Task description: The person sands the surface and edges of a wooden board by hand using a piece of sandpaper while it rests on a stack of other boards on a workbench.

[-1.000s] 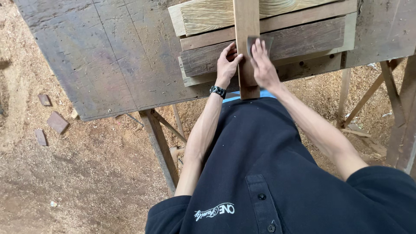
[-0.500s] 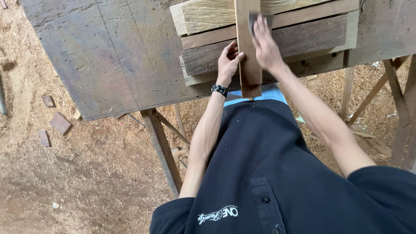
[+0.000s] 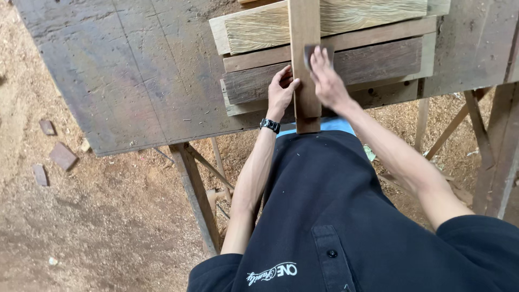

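1. Wood first: a long narrow wooden strip (image 3: 304,59) lies lengthwise away from me across a stack of weathered boards (image 3: 346,70), its near end overhanging the edge of the counter (image 3: 135,75) just above my dark shirt (image 3: 335,216)
2. My left hand (image 3: 281,92) sits against the left edge of the strip, thumb touching the wood and fingers curled; the grip is a loose brace, partly closed on the edge and not wrapped around it
3. My right hand (image 3: 327,81) lies on the top face just right of the left grip, fingers flat and pressing a small dark pad (image 3: 309,54), which I take for an abrasive block; I cannot tell how far the fingers close round it
4. A wristwatch (image 3: 270,125) sits below the left grip
5. I judge the strip stiff, fairly light and dry, rough enough not to slip, with edges that may splinter; best held by both long edges close to the near end, where it clears the stack
6. Beyond both grips the strip runs out of view at the top
7. Well down to the left of the grips, small wood offcuts (image 3: 62,156) lie on the sawdust floor (image 3: 81,227)
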